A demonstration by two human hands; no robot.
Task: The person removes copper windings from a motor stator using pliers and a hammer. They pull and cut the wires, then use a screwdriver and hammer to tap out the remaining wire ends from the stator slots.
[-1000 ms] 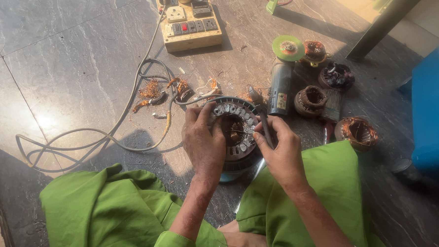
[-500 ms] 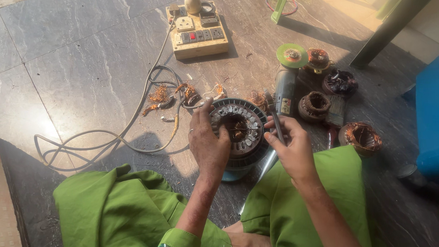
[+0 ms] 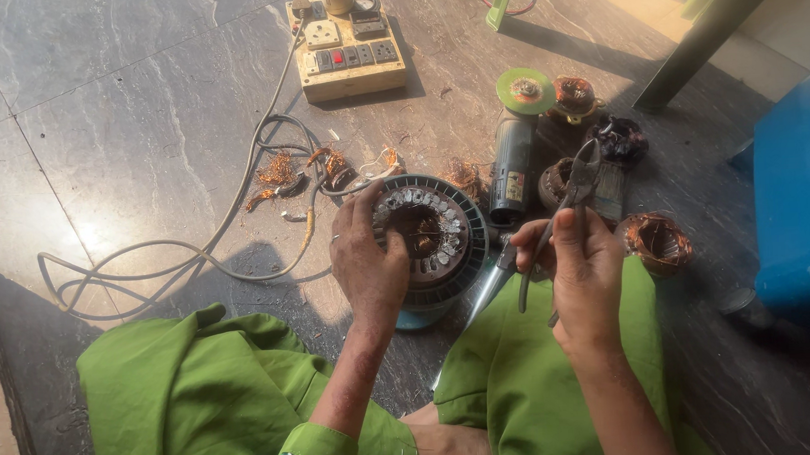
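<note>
The round motor stator [image 3: 431, 240] sits on the stone floor [image 3: 127, 112] between the person's green-clad knees [image 3: 202, 382], and everything else is placed around it. Behind it, well apart, lies a wooden switch-and-socket board [image 3: 347, 48], whose grey cable [image 3: 188, 255] loops across the floor to the stator's left. To its right stand a grey angle grinder with a green disc [image 3: 516, 141] and several copper-wound coils [image 3: 656, 242], near one another. Just behind the stator, small tufts of loose copper wire [image 3: 280, 172] lie scattered on the floor. Judging by those scraps, some winding is already cut out and pulled away; the stator's slotted ring looks largely bare metal, though copper strands still show in its centre, so stripping seems well along but not finished. The left hand [image 3: 370, 261] rests on the stator's left rim, fingers curled over the edge and thumb against the side, steadying it. The right hand [image 3: 585, 274] is raised to the right of the stator, clear of it, its fingers closed around the handles of a pair of cutting pliers [image 3: 564, 216] whose tip points upward, away from the stator. Whether the plier tip holds a strand cannot be told.
</note>
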